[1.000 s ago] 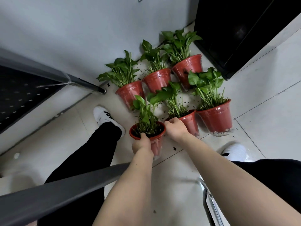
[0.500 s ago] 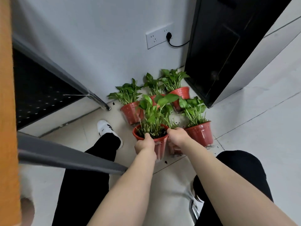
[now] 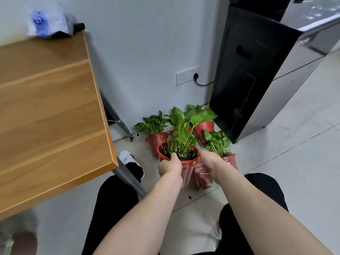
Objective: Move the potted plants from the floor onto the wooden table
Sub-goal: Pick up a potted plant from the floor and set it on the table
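Observation:
A red potted plant point(image 3: 186, 171) with tall green leaves hangs above the floor, held between both hands. My left hand point(image 3: 170, 165) grips its near left rim, thumb over the edge. My right hand point(image 3: 209, 162) grips its right rim, fingers curled down the side. Several more red potted plants stand on the floor by the wall: one on the left point(image 3: 156, 141), one at the back point(image 3: 204, 127), one on the right point(image 3: 229, 160), and one partly hidden under the lifted pot point(image 3: 202, 178). The wooden table point(image 3: 55, 107) fills the left, its corner near my left arm.
A blurred blue and white object point(image 3: 49, 24) lies at the table's far end. A tall black cabinet point(image 3: 248, 70) stands right of the plants. A wall socket point(image 3: 185, 75) has a black plug in it. A grey metal table leg point(image 3: 120, 124) slants to the floor.
Both hands have lifted the front pot off the floor. My view has risen and tipped up, so the wooden tabletop has come into sight on the left.

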### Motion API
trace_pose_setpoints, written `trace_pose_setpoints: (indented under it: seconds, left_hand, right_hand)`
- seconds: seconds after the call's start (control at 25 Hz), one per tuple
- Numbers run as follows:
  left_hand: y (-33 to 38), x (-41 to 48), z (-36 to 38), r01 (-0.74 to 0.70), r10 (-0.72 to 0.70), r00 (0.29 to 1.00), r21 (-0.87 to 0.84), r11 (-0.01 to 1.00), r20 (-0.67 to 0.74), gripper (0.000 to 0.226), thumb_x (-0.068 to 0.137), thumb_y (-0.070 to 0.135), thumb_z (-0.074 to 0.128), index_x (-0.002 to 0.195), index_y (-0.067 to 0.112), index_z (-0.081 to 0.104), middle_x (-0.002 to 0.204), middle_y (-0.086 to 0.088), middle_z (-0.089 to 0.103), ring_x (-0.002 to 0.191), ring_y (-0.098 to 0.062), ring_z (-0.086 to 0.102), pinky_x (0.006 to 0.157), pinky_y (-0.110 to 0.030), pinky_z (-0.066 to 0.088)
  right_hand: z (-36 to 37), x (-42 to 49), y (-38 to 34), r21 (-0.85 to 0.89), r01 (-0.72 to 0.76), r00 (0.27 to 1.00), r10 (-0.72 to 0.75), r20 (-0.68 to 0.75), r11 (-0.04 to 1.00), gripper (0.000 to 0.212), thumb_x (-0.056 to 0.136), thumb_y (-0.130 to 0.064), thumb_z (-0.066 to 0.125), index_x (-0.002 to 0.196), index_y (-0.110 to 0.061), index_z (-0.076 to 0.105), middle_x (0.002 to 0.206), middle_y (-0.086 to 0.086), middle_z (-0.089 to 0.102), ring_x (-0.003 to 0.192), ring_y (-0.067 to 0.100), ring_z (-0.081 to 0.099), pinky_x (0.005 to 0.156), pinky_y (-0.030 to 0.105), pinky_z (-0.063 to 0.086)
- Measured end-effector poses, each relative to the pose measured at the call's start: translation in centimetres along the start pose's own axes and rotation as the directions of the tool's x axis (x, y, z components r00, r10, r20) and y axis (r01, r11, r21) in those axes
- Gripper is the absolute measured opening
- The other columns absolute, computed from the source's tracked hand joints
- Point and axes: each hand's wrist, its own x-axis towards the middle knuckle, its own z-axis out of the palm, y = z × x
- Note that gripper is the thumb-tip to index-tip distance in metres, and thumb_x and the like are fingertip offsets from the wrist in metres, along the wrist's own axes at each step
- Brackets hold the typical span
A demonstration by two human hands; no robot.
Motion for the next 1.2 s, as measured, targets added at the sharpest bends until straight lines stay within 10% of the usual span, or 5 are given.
trace_pose_setpoints:
  seconds: [0.6,1.2]
  left_hand:
    - [8.1,-9.6,-3.3,-0.177,0.209,0.948,-0.151,0.973,0.239,0.024,0.092,0.028,0.055,0.074,0.012,0.058,0.063,-0.003,0.059,0.051,-0.014,0.05,0.055,-0.029,0.044]
    - [17.8,-19.5,-9.7,-0.304,0.416,0.85,-0.344,0.888,0.323,0.015,0.091,0.02,0.055,0.079,0.012,0.059,0.067,-0.002,0.059,0.065,-0.016,0.057,0.081,-0.043,0.055]
  right_hand:
    - [-0.9,-11.4,-5.5,0.226,0.244,0.962,-0.206,-0.178,0.943,0.015,0.088,-0.011,0.047,0.074,-0.013,0.052,0.062,0.002,0.051,0.055,0.017,0.05,0.059,0.028,0.04]
    - [0.9,-24.1,-13.0,0.373,0.566,0.809,-0.408,-0.424,0.735,0.017,0.086,-0.01,0.052,0.069,-0.009,0.052,0.06,0.004,0.049,0.051,0.017,0.045,0.051,0.026,0.039]
